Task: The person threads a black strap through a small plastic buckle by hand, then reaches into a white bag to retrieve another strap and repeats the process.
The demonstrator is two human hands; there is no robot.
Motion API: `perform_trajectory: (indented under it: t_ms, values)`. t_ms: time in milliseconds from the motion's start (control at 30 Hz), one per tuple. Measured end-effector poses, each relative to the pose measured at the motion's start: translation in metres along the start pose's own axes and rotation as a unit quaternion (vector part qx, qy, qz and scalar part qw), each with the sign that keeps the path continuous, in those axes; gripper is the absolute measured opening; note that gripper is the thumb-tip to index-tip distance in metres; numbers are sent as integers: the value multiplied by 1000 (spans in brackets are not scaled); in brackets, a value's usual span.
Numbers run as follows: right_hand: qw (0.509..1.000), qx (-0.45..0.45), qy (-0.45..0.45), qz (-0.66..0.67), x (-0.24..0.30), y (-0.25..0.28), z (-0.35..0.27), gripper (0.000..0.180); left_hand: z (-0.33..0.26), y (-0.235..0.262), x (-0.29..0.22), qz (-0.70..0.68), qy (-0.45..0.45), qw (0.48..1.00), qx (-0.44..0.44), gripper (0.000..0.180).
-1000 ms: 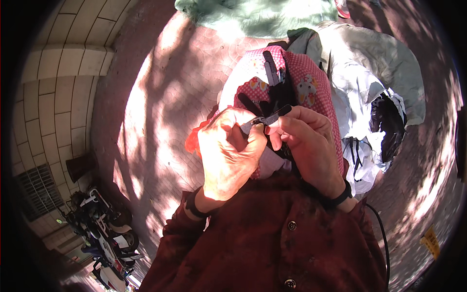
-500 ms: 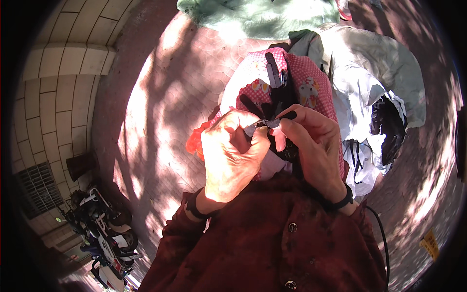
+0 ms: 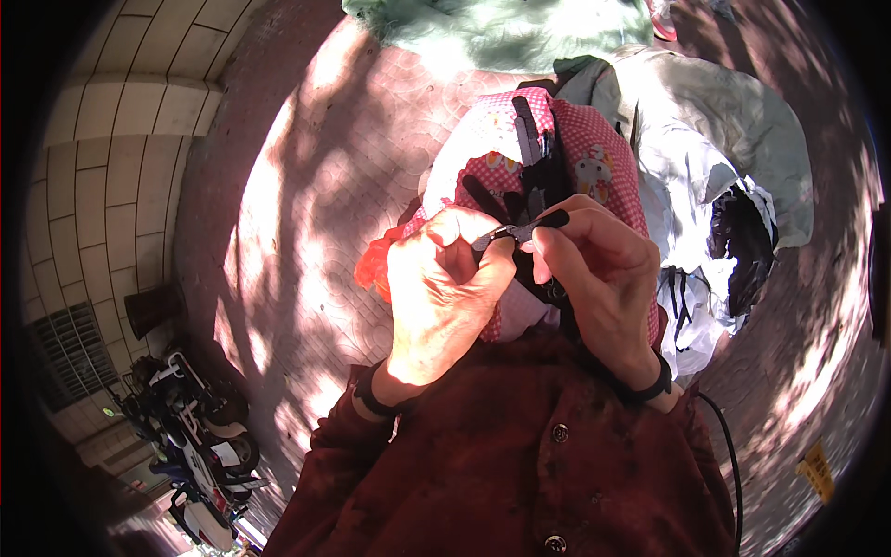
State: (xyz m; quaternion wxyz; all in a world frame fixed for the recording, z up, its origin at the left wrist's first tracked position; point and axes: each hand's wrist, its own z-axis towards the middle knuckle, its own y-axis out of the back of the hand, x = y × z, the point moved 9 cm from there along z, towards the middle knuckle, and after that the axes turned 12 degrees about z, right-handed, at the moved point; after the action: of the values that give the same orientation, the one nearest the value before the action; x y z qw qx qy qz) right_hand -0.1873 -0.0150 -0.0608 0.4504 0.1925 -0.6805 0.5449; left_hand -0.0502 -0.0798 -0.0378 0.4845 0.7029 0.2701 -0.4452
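A short dark grey and black fabric strip (image 3: 522,231) is stretched between my two hands, over my lap. My left hand (image 3: 438,292) pinches its left end between thumb and fingers. On the other side, the thumb and fingers of my right hand (image 3: 601,265) close on its right end, and a black tip sticks out above them. Under and beyond the hands, more black and grey strips (image 3: 538,181) lie bunched on a pink checked cloth (image 3: 599,130) with cartoon prints. My palms hide part of this pile.
An orange-red plastic bag (image 3: 373,269) lies left of my lap. To the right are a pale sack (image 3: 761,121) and black material (image 3: 742,246) in white wrapping. A green sack (image 3: 510,37) lies ahead. Motorbikes (image 3: 200,446) stand by the tiled wall (image 3: 135,176) at left.
Both hands keep their pinch on the strip and have barely shifted. The strip between the fingertips has tilted slightly and shows more of its dark grey face.
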Motion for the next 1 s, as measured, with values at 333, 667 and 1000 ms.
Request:
perform_trajectory:
  t_ms: [333, 667, 1000]
  values:
    - [984, 2, 111, -137, 15, -3, -3, 7, -3, 1, 2, 4, 43, 999, 20, 7]
    - [975, 15, 139, -175, 18, -7, -4, 11, -6, -1, 5, -81, 94, 991, 52, 6]
    - [982, 14, 111, -153, 12, -6, -4, 8, -5, -4, 9, -105, 90, 987, 77, 10]
